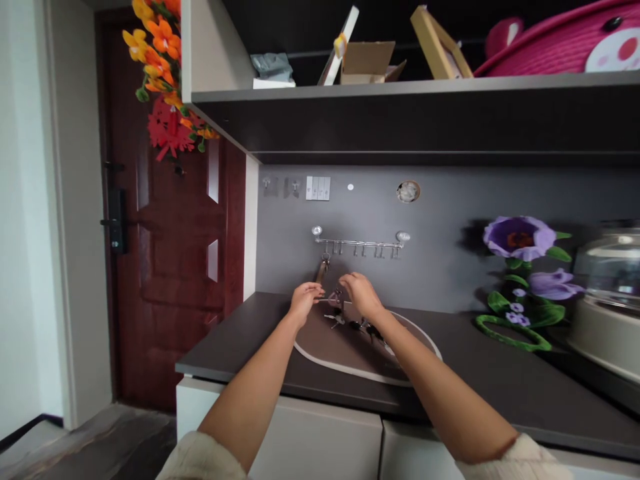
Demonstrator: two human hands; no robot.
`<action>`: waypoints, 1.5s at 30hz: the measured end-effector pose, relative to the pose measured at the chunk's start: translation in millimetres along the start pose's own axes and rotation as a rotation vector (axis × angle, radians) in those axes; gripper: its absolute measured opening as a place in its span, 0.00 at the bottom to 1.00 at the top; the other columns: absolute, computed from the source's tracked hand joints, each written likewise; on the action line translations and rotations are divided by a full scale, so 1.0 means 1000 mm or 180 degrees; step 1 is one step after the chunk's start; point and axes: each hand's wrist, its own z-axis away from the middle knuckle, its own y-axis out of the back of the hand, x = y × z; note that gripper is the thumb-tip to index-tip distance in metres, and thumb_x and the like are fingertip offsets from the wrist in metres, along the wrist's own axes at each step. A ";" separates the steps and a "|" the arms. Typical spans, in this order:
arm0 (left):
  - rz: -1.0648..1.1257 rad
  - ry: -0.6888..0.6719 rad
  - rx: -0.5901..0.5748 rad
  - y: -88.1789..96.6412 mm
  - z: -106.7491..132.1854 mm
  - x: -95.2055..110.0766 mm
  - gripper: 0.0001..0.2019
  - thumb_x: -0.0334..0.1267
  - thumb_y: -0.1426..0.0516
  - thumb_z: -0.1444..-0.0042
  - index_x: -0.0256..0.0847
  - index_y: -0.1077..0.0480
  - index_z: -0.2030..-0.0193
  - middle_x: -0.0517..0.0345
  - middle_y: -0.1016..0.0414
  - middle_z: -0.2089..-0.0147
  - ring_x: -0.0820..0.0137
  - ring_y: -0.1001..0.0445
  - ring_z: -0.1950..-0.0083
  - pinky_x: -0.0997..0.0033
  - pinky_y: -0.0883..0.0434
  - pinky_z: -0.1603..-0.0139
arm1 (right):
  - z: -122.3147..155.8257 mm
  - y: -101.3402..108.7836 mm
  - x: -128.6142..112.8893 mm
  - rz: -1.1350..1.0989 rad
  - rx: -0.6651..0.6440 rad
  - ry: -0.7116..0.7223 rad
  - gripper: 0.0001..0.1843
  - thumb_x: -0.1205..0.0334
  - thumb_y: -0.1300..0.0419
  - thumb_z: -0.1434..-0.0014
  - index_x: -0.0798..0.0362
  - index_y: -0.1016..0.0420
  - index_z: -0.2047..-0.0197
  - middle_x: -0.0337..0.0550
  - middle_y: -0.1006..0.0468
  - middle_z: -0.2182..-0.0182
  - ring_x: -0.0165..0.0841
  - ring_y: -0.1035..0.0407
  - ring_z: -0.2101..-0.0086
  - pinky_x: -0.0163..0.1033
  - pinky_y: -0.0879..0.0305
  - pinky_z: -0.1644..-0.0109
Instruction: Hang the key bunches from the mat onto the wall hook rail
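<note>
My left hand [304,300] and my right hand [361,295] hover close together above an oval brown mat [320,340] with a cream border. A bunch of metal keys [335,319] lies spread on the mat under them, with more dark-headed keys [367,330] toward the right. My left fingertips appear to pinch a thin metal key [327,300] that points right. My right fingers curve down over a small key ring [335,297], and I cannot tell whether they grip it.
The dark countertop [235,327] runs below a grey wall bearing a metal hook rail [359,243]. A brown cylindrical fitting [322,270] stands behind the mat. Purple artificial flowers [520,239] and a lidded cream appliance [610,300] stand right. A red door [170,267] is left.
</note>
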 end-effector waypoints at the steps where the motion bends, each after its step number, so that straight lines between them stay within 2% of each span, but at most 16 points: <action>1: -0.0010 -0.0019 0.0111 0.000 -0.001 0.001 0.05 0.30 0.44 0.55 0.35 0.31 0.69 0.54 0.26 0.71 0.76 0.29 0.71 0.78 0.36 0.71 | -0.006 0.001 0.001 -0.0076 0.0008 -0.0039 0.14 0.66 0.54 0.42 0.54 0.27 0.66 0.47 0.27 0.68 0.32 0.35 0.66 0.34 0.43 0.61; 4: -0.0010 -0.0043 0.0381 0.001 -0.001 0.003 0.04 0.29 0.45 0.56 0.36 0.32 0.71 0.57 0.27 0.73 0.77 0.31 0.73 0.79 0.38 0.73 | -0.025 0.004 0.006 -0.0349 0.0107 -0.0165 0.12 0.68 0.53 0.44 0.55 0.27 0.67 0.46 0.26 0.68 0.31 0.34 0.66 0.33 0.43 0.61; 7: 0.0005 0.0007 0.0495 0.000 -0.001 0.005 0.05 0.27 0.46 0.57 0.36 0.32 0.72 0.59 0.28 0.75 0.77 0.31 0.74 0.79 0.38 0.74 | -0.045 0.007 0.010 -0.0513 0.0181 -0.0216 0.12 0.70 0.52 0.46 0.55 0.28 0.68 0.45 0.25 0.68 0.30 0.34 0.67 0.33 0.43 0.62; 14: -0.0063 -0.0017 0.0396 -0.005 0.001 0.006 0.05 0.27 0.47 0.58 0.37 0.32 0.72 0.59 0.28 0.76 0.76 0.31 0.74 0.78 0.40 0.74 | -0.083 0.009 0.014 -0.0351 0.0160 -0.0335 0.12 0.72 0.52 0.49 0.55 0.28 0.71 0.41 0.26 0.73 0.28 0.36 0.71 0.31 0.44 0.66; 22: -0.0059 -0.0037 0.0323 -0.007 -0.001 0.006 0.05 0.27 0.47 0.58 0.37 0.32 0.73 0.58 0.27 0.76 0.76 0.32 0.75 0.78 0.39 0.74 | -0.117 -0.015 0.025 -0.0314 0.0215 -0.0722 0.11 0.72 0.50 0.53 0.55 0.26 0.72 0.40 0.26 0.76 0.27 0.35 0.73 0.30 0.44 0.69; 32: -0.0053 0.0038 0.0260 -0.007 0.000 0.007 0.05 0.27 0.47 0.58 0.36 0.32 0.72 0.58 0.28 0.75 0.77 0.33 0.75 0.78 0.40 0.74 | -0.123 -0.017 0.026 -0.0093 0.0169 -0.1107 0.13 0.69 0.50 0.50 0.56 0.25 0.67 0.48 0.23 0.70 0.32 0.32 0.69 0.32 0.44 0.69; 39: -0.0076 0.0065 0.0285 -0.007 -0.001 0.006 0.05 0.27 0.47 0.59 0.36 0.32 0.72 0.57 0.27 0.75 0.76 0.32 0.75 0.77 0.40 0.74 | -0.122 -0.016 0.026 0.0055 0.0102 -0.1131 0.12 0.70 0.49 0.49 0.57 0.24 0.68 0.53 0.23 0.70 0.33 0.30 0.68 0.31 0.43 0.68; 45: -0.0080 0.0064 0.0283 -0.007 0.000 0.007 0.06 0.28 0.47 0.59 0.35 0.32 0.72 0.58 0.28 0.75 0.78 0.33 0.76 0.78 0.40 0.75 | -0.120 -0.018 0.025 0.0118 0.0048 -0.1163 0.12 0.71 0.50 0.49 0.58 0.24 0.68 0.52 0.23 0.68 0.32 0.30 0.67 0.31 0.44 0.67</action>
